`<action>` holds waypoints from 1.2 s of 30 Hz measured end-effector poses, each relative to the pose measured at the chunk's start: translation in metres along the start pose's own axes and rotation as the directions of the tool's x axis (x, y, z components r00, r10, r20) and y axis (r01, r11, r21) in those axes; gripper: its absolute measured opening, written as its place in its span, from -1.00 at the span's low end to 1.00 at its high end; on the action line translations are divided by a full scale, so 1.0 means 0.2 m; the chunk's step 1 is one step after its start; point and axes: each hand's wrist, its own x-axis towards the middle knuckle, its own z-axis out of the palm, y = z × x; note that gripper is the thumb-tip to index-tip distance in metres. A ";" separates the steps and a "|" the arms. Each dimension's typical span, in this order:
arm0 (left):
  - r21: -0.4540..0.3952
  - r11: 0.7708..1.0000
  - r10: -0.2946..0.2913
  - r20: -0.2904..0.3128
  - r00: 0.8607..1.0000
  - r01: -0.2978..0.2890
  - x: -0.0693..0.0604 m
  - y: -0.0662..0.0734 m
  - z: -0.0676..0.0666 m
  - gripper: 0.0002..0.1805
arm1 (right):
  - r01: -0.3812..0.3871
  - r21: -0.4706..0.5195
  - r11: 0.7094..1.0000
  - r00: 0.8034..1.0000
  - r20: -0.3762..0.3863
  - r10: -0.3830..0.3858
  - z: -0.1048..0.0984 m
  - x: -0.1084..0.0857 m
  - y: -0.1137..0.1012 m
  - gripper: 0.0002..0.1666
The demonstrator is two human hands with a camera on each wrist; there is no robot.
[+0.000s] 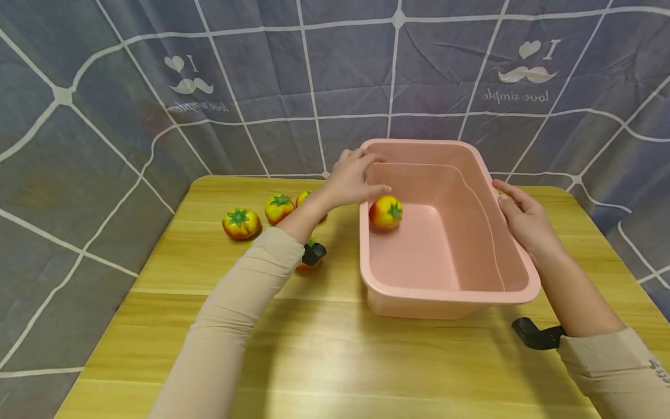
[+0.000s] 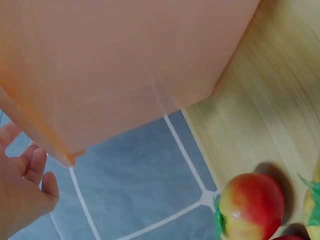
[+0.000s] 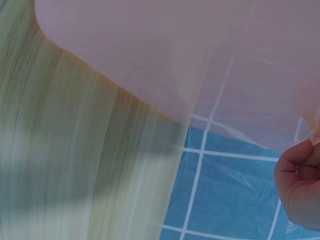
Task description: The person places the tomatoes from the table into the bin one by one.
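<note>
A pink plastic basin stands on the wooden table, with one yellow-red tomato inside it by the left wall. My left hand is over the basin's left rim near the far corner, fingers apart and loosely bent, thumb just above that tomato. Nothing shows between its fingers. On the other side, my right hand grips the right rim; the right wrist view shows the fingers bent at the basin's edge. Left of the basin lie more tomatoes, among them one tomato and another tomato, partly behind my left arm.
The wooden table runs up to a grey curtain with white lines at the back and sides. Black wrist mounts stick out, one mount in front of a tomato and one mount near the basin's right front corner.
</note>
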 end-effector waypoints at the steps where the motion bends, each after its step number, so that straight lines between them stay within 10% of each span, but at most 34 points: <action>1: -0.014 1.000 0.000 -0.005 1.000 -0.001 -0.01 -0.01 0.00 -0.35 | 0.000 0.006 1.000 1.000 0.003 0.000 0.00 0.00 0.00 -0.45; 20: -0.200 0.975 -0.092 0.051 0.994 0.100 -0.38 -0.32 -0.19 -0.39 | -0.009 0.002 1.000 1.000 0.005 0.009 0.00 0.00 0.00 -0.43; 36: -0.129 0.974 -0.160 0.179 0.971 0.184 -0.65 -0.49 -0.07 -0.29 | -0.030 0.028 0.999 0.999 0.012 0.030 0.00 0.00 0.00 -0.41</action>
